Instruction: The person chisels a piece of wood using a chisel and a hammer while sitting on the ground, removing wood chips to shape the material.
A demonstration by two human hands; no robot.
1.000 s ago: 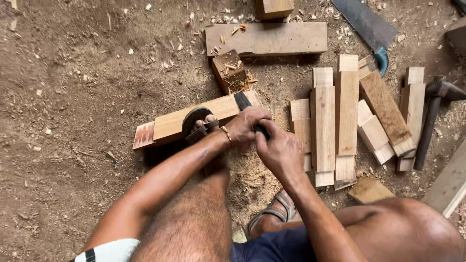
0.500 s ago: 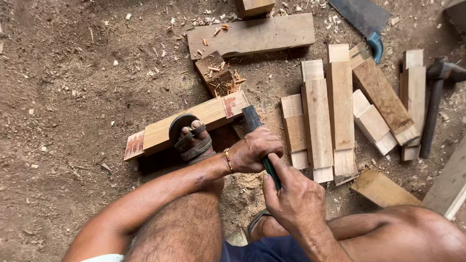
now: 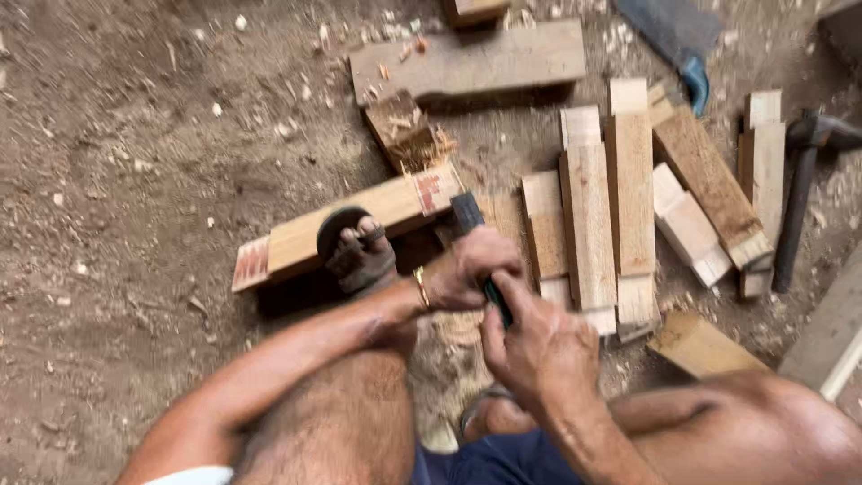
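Down on a dirt floor littered with wood chips, a person sat with both hands wrapped around a dark, green-handled hand tool (its working end was blurred, so its kind could not be told). Their left hand was closed around the upper part of the handle, a thin gold bracelet at the wrist. Their right hand gripped the lower part of the same handle, fingers curled shut. The tool's dark head sat just beside the end of a long pale wooden plank with red-marked ends, which lay tilted on the ground. A sandalled foot pressed down on that plank near its middle. To the right lay a cluster of short, light-brown wooden boards, side by side. A larger grey wooden plank rested farther off, with a chipped wood block near it. At the far right lay a dark-handled hammer, and a saw with a blue handle lay near the top edge.
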